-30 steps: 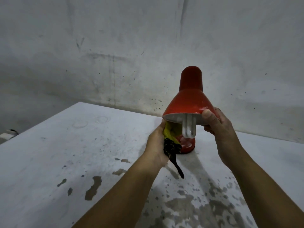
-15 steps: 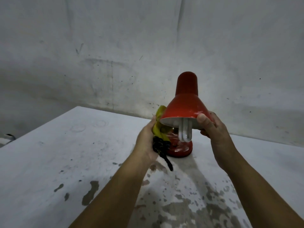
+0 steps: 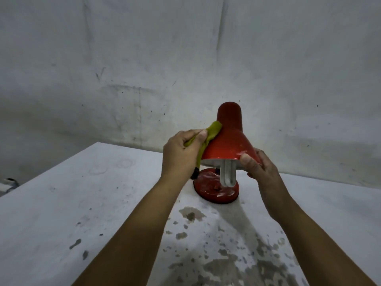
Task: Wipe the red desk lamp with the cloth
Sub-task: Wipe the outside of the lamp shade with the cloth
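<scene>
The red desk lamp [image 3: 228, 139] stands on the white table, its cone shade tipped toward me with a white bulb [image 3: 227, 175] hanging out and its round red base [image 3: 214, 188] below. My left hand [image 3: 181, 155] grips a yellow-green cloth [image 3: 210, 135] and presses it against the left side of the shade, near the neck. A dark end of the cloth hangs under that hand. My right hand [image 3: 257, 168] pinches the right rim of the shade, thumb on the near edge.
The white table [image 3: 82, 203] is worn, with dark chipped patches in front of the lamp and near my arms. A stained grey wall [image 3: 144, 69] rises close behind the table. A small object [image 3: 8, 182] sits beyond the table's left edge.
My left hand has risen with the cloth from under the shade's left rim to the upper left side of the shade. My right hand has kept its hold on the rim.
</scene>
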